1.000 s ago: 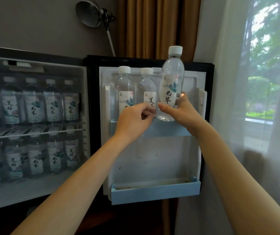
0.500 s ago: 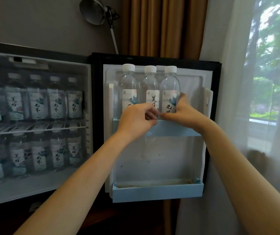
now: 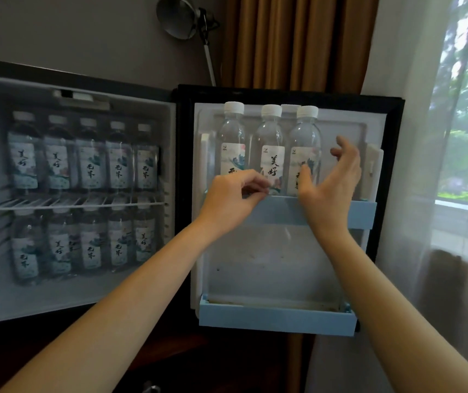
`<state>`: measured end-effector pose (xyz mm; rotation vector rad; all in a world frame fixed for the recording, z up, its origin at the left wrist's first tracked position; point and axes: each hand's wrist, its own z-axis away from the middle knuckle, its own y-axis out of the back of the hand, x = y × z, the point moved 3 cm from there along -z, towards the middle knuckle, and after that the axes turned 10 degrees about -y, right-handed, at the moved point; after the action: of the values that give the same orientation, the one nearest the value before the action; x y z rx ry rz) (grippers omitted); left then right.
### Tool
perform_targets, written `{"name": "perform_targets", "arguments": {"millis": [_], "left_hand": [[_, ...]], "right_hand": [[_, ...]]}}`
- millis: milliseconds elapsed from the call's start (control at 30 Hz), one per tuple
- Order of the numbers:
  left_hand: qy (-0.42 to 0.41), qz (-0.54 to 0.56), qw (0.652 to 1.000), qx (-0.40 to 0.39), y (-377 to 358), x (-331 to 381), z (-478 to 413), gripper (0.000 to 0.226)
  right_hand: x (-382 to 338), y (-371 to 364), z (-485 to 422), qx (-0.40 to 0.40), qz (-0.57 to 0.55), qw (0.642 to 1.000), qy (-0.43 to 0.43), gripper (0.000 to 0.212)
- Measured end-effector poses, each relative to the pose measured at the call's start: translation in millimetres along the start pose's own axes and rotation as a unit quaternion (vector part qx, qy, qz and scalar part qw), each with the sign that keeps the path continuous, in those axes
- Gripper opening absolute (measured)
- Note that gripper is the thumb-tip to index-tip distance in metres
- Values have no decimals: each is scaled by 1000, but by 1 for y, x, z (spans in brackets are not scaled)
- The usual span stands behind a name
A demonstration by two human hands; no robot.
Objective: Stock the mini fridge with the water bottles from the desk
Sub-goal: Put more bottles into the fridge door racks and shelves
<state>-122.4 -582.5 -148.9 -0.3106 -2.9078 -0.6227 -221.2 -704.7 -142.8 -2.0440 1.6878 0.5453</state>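
Clear plastic water bottles [image 3: 232, 131], three in all, stand upright in the upper door shelf [image 3: 360, 214] of the open mini fridge [image 3: 85, 296]. The right hand [image 3: 332, 188] hovers at three o'clock of the rightmost bottle [image 3: 305, 137], fingers spread, gripping nothing. The left hand [image 3: 227, 199] sits at seven o'clock of the middle bottle [image 3: 272, 137], fingers curled; whether they pinch anything cannot be told.

The bare left forearm [image 3: 130, 302] and bare right forearm [image 3: 374, 302] reach up and forward, drawing nearer each other at the wrists. The left hand [image 3: 234, 198] shows its back, its fingers [image 3: 255, 188] curled in towards the thumb with nothing visible between them. Just beside it the right hand [image 3: 333, 182] stands upright, palm turned left, fingers loosely spread and slightly bent.
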Motion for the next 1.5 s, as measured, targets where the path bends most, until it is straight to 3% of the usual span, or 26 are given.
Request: {"name": "perform_targets", "arguments": {"millis": [100, 233, 433, 600, 933, 1133, 1233, 1500], "left_hand": [[-32, -62, 996, 64, 20, -4, 18, 14], [-45, -128, 982, 135, 59, -13, 52, 19], [56, -206, 971, 107, 145, -50, 118, 18], [195, -284, 934, 95, 242, -66, 196, 23], [452, -393, 788, 142, 417, -49, 352, 23], [570, -366, 710, 191, 475, -79, 415, 23], [605, -355, 693, 167, 492, -109, 430, 26], [619, -381, 676, 125, 523, -210, 434, 47]], "right_hand": [[-16, -14, 21, 14, 29, 997, 75, 46], [-46, -54, 54, -42, 46, 985, 161, 35], [-99, -133, 120, -167, -3, 964, 206, 29], [-134, -206, 186, -299, -31, 937, 179, 26], [-217, -329, 361, -540, -100, 826, 124, 26], [-243, -403, 446, -699, -51, 696, 155, 35], [-255, -445, 472, -747, -28, 643, 166, 39], [-248, -544, 523, -790, 20, 593, 151, 47]]}}
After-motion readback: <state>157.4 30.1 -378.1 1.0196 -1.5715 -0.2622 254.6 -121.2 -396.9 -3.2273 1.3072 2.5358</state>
